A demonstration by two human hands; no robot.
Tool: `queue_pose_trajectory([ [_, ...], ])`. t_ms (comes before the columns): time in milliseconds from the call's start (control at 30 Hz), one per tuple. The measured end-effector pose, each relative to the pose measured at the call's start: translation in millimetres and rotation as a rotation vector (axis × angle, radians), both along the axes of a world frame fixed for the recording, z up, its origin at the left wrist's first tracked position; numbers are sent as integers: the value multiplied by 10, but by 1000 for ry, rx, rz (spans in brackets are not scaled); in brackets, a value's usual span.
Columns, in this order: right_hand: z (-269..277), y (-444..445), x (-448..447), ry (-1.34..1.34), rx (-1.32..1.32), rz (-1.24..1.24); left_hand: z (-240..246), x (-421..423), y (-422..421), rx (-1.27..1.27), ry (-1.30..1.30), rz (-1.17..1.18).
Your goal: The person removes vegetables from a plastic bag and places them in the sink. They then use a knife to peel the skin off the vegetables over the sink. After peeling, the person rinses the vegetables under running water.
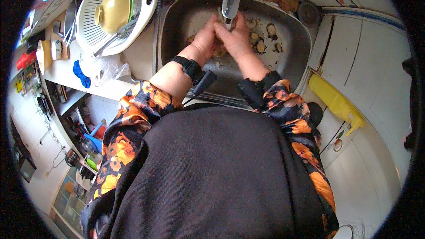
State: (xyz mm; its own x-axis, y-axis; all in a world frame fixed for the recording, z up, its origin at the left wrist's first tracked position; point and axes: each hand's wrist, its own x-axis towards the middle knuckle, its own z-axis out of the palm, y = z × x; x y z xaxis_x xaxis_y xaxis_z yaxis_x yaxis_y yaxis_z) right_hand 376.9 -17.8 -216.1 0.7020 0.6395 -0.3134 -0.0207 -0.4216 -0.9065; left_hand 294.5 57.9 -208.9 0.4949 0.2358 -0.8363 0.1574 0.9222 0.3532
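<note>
Under the chrome faucet [230, 5], my left hand [206, 36] and my right hand [235, 36] meet inside a stainless steel sink [212, 79]. The spout and my own fingers hide what lies between the palms, so a held item cannot be made out. Right of my right hand, several pale, dark-edged food pieces [260, 46], possibly mushrooms, lie on the sink floor among small dark scraps. Another pale piece [219, 52] shows partly beneath my hands. Black straps circle both forearms.
Left of the sink, a white slotted basket [84, 20] holds a yellow bowl [114, 10] and a metal-handled utensil. Nearby lie a clear plastic bag [109, 69] and a blue cloth [81, 74]. A yellow bottle [332, 98] is at the right, and a dark round drain cover [307, 13] sits by the sink's corner.
</note>
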Motion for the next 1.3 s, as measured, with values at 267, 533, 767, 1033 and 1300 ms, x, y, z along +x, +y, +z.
queue_pose_trajectory([
  [267, -139, 66, 322, 712, 62, -312, 161, -36, -93, 290, 62, -160],
  [533, -24, -219, 315, 833, 90, -188, 298, -26, 139, 391, 162, -446],
  [767, -192, -331, 243, 776, 216, -280, 230, 11, -65, 524, 12, -581],
  [1033, -53, -346, 37, 442, 169, -349, 152, 85, -114, 487, 141, -313],
  [1300, -302, -371, 17, 149, 190, -338, 133, 44, -55, 474, 237, -353],
])
